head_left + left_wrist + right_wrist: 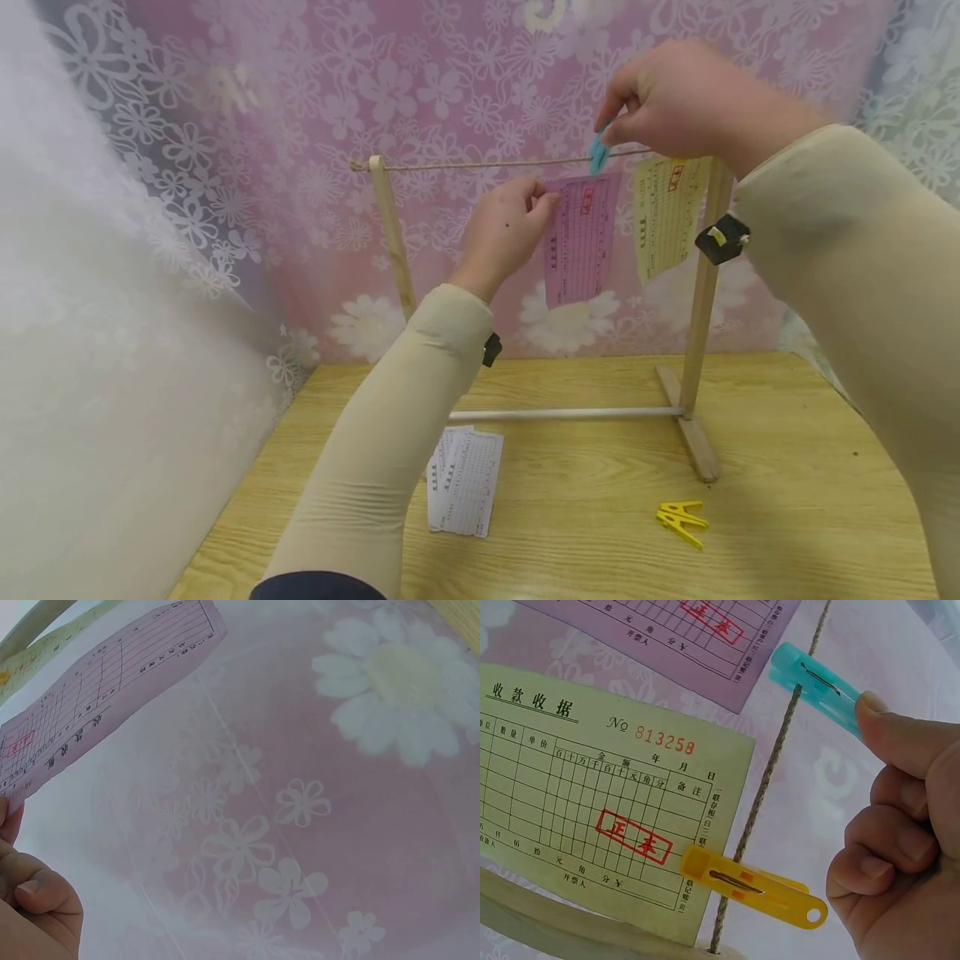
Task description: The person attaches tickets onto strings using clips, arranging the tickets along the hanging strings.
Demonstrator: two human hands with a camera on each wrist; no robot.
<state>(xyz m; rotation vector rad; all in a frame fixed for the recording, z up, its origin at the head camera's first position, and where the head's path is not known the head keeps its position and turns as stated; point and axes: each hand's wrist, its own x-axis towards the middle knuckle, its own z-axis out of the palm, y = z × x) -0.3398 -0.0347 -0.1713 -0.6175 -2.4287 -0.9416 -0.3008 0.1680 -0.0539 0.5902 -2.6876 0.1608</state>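
Note:
My left hand (504, 229) pinches the upper left edge of a pink receipt slip (581, 242), which hangs down just under a rope (480, 164). Between thumb and fingers of my right hand (675, 100) is a light-blue clothespin (598, 155). In the right wrist view its front end lies across the rope, close by the pink slip's corner. To the right hangs a yellow receipt slip (667, 217) with a red stamp, fixed to the rope by a yellow-orange clothespin (757, 891).
The rope spans a wooden rack with a left post (392, 233), a right post (701, 333) and a white lower bar (570, 413). White slips (472, 487) lie on the wooden table (570, 517) beside my left forearm. A yellow clothespin (681, 520) lies at front right.

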